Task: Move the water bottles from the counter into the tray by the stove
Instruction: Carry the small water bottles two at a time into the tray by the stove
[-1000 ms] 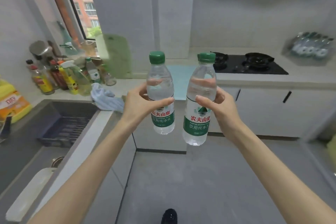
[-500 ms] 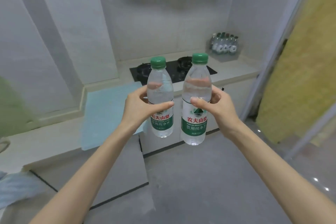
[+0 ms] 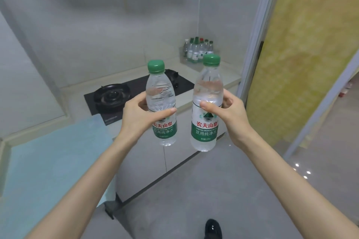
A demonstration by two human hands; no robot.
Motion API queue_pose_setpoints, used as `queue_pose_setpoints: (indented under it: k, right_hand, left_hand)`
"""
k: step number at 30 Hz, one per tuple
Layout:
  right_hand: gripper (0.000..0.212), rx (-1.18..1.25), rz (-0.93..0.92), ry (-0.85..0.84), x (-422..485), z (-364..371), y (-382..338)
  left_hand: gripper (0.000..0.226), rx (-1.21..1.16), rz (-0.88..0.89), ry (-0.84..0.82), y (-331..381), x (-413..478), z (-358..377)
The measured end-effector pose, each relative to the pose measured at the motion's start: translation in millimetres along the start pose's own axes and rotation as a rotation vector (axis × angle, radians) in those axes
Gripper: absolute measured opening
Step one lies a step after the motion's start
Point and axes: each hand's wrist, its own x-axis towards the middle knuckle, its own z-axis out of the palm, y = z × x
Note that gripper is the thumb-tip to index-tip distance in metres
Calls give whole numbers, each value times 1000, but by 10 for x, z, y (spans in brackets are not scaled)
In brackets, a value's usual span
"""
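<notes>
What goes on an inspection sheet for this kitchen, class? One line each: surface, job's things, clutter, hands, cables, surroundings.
surface: pale counter with black stove and blue mat.
job's things: left bottle and right bottle upright in the air; corner tray holds more bottles.
clutter: nothing seen.
hands: left hand grips left bottle, right hand grips right bottle.
cables: nothing seen.
surroundings: grey walls, grey floor, yellow panel, black shoe.

Counter strip point(image 3: 185, 69) between stove point(image 3: 108, 95) and tray point(image 3: 183, 61): lay open from above. Tray: crowded with upright bottles point(image 3: 196, 50); corner walls point(image 3: 213, 15) closed its far sides.
</notes>
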Motion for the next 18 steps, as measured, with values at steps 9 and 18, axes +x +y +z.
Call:
queue_pose_setpoints:
  k: [9,18]
  right_hand:
    - [33,-27,44,-11,1359,-735,468]
    - [44,-3,91,-12,2835,-1494,822]
  left_hand:
    - [44,17,8,10,-278,1323,912]
    - [44,32,-29,53,-434,2740,1788]
